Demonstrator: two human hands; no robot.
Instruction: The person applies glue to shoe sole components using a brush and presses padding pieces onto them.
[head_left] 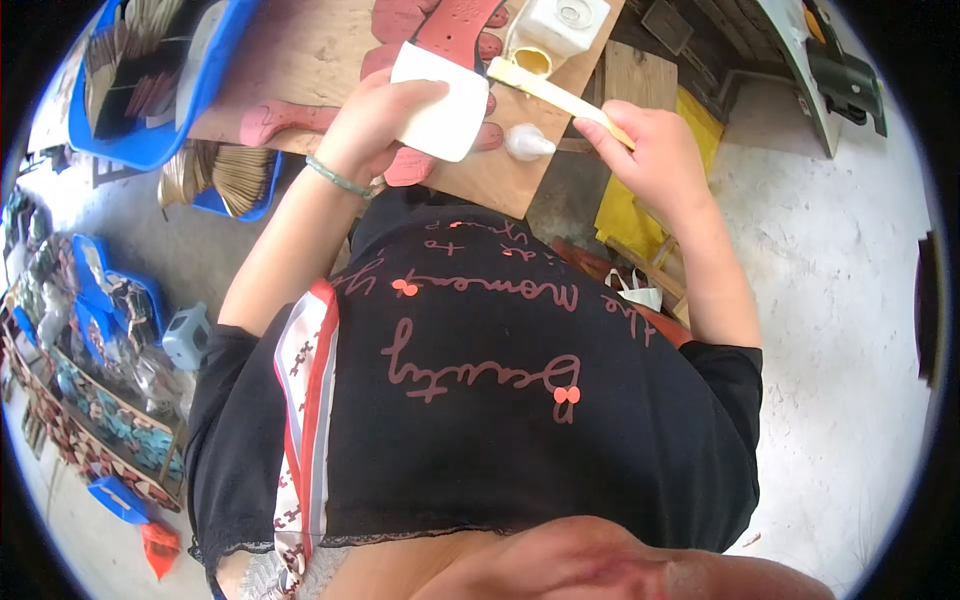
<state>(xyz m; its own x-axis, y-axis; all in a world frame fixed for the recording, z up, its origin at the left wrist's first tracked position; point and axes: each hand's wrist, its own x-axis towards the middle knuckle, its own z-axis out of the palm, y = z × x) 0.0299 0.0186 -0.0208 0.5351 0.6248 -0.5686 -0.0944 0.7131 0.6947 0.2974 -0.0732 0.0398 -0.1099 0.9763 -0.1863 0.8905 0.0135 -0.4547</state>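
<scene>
My left hand (372, 122) pinches a white, flat, roughly square piece with rounded corners (440, 112), its thumb lying on top. My right hand (655, 150) is closed round the handle of a pale yellow, flat brush (550, 92). The brush's far end is close to the upper right corner of the white piece; whether they touch I cannot tell. Under and behind the piece, reddish sole-shaped pieces (452, 30) lie on the wooden table (300, 60). A white container with a round, yellowish opening (533, 62) stands just beyond the brush.
A small white cone-tipped bottle (526, 142) lies near the table's edge. Blue bins (215, 90) holding stacks of flat pieces are at the left. Yellow sheeting (640, 215) hangs right of the table, and a dark-handled tool (845, 80) is at the far right.
</scene>
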